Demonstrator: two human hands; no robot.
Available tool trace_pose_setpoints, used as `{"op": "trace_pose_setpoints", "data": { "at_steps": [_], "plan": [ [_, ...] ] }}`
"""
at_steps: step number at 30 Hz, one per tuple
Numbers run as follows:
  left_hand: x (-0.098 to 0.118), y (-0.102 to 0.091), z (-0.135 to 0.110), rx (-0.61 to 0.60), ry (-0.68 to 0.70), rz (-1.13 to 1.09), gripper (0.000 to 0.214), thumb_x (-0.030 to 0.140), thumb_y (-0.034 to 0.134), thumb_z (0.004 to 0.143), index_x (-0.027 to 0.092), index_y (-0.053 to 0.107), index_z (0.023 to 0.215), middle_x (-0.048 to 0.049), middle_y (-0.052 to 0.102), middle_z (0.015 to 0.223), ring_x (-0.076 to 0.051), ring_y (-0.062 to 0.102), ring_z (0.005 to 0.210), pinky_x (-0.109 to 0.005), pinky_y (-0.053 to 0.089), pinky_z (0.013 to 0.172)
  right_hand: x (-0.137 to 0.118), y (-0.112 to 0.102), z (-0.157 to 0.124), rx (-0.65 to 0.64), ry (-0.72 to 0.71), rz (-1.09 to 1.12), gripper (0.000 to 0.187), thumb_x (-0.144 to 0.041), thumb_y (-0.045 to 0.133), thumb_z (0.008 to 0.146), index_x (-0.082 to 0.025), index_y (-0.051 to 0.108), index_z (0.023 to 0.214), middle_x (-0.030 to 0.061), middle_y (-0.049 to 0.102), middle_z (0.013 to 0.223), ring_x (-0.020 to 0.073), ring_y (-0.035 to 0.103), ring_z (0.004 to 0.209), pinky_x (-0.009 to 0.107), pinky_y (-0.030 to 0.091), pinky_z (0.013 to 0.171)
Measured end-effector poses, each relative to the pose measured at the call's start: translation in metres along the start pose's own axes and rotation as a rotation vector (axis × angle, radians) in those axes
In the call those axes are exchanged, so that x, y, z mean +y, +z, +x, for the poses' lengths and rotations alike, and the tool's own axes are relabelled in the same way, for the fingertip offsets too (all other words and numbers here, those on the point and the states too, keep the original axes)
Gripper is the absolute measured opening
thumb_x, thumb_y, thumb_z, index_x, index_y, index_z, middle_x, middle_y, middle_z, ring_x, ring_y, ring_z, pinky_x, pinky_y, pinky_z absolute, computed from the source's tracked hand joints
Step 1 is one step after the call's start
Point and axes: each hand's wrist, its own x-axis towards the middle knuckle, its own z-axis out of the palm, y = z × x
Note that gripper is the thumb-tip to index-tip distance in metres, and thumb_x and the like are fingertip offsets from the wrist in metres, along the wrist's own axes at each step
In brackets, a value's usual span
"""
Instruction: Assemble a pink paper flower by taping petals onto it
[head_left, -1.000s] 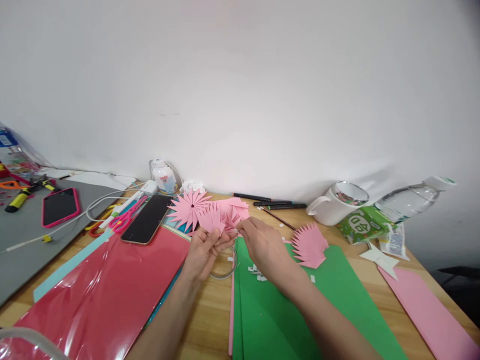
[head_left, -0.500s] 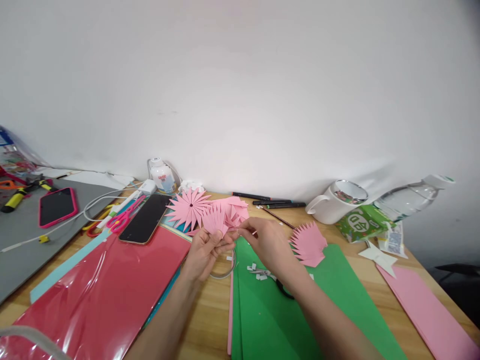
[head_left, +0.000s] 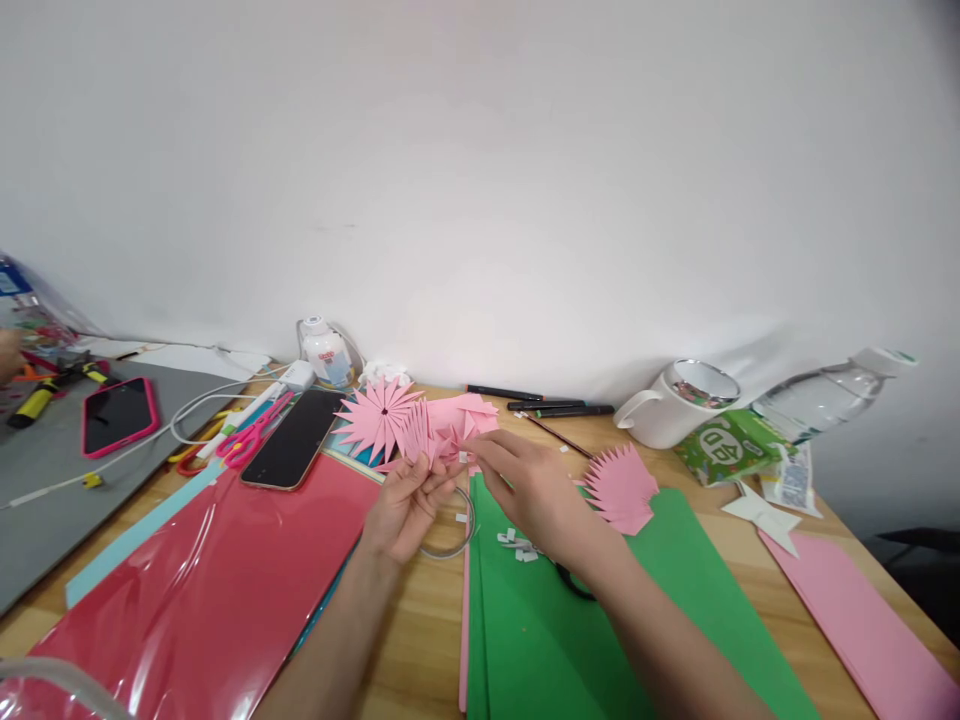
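Observation:
My left hand [head_left: 405, 505] is closed on a folded piece of pink paper [head_left: 418, 432], whose pleated, pointed end fans upward from the fingers. Close beside it, my right hand [head_left: 525, 490] is pinched, with a small white piece [head_left: 463, 457] at its fingertips. Behind the held paper lie a pink paper starburst [head_left: 381, 412] with a dark centre and more folded pink paper [head_left: 472, 410]. A pink spiky paper fan [head_left: 621, 488] rests right of my right hand. Under that wrist, scissors [head_left: 574, 582] and several white scraps [head_left: 517, 545] lie on green paper [head_left: 555, 650].
A red plastic-wrapped paper pack [head_left: 225, 590], a black phone [head_left: 292, 440] and pink scissors [head_left: 255, 432] lie left. A white mug [head_left: 664, 410], green packet [head_left: 724, 447] and bottle [head_left: 825, 398] stand right. Another person's hand [head_left: 9, 355] shows at the left edge.
The pleated paper in my left hand has turned and looks narrower. My right fingers have moved slightly left, and the white piece now shows there. Another person's hand has appeared at the far left.

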Motion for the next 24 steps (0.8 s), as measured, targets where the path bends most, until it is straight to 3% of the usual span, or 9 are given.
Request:
{"op": "trace_pose_setpoints", "data": {
  "at_steps": [7, 15, 20, 24],
  "plan": [
    [0.001, 0.001, -0.001, 0.019, -0.042, -0.027, 0.020, 0.006, 0.058, 0.081, 0.008, 0.068, 0.064, -0.0052, 0.071, 0.060, -0.018, 0.072, 0.073, -0.016, 0.058, 0.055, 0.005, 0.004, -0.002, 0.055, -0.116, -0.070, 0.019, -0.012, 0.046, 0.090, -0.017, 0.063, 0.097, 0.0101, 0.067, 0.100, 0.0187, 0.064, 0.086, 0.029, 0.051, 0.073],
    [0.001, -0.003, 0.000, -0.005, -0.102, -0.011, 0.024, 0.008, 0.052, 0.086, 0.008, 0.068, 0.067, -0.0077, 0.074, 0.067, -0.018, 0.072, 0.073, -0.019, 0.059, 0.058, 0.005, -0.001, -0.001, 0.045, -0.130, -0.104, 0.017, -0.014, 0.047, 0.089, -0.019, 0.063, 0.088, 0.0082, 0.067, 0.089, 0.0166, 0.063, 0.079, 0.026, 0.049, 0.068],
    [0.001, -0.002, -0.001, 0.015, -0.150, -0.046, 0.026, 0.010, 0.049, 0.087, 0.010, 0.069, 0.070, -0.0075, 0.074, 0.070, -0.020, 0.071, 0.081, -0.022, 0.059, 0.062, 0.004, 0.006, 0.001, 0.126, -0.066, -0.077, 0.016, -0.011, 0.047, 0.085, -0.018, 0.061, 0.079, 0.0064, 0.067, 0.079, 0.0160, 0.062, 0.073, 0.026, 0.047, 0.064],
    [0.000, 0.000, -0.002, -0.016, -0.118, 0.032, 0.014, 0.015, 0.061, 0.080, 0.009, 0.069, 0.071, -0.0090, 0.075, 0.075, -0.021, 0.071, 0.082, -0.025, 0.059, 0.066, 0.004, 0.012, 0.002, 0.263, 0.039, 0.022, 0.013, -0.012, 0.051, 0.081, -0.017, 0.060, 0.074, 0.0054, 0.066, 0.073, 0.0164, 0.061, 0.069, 0.028, 0.048, 0.064]
  ]
}}
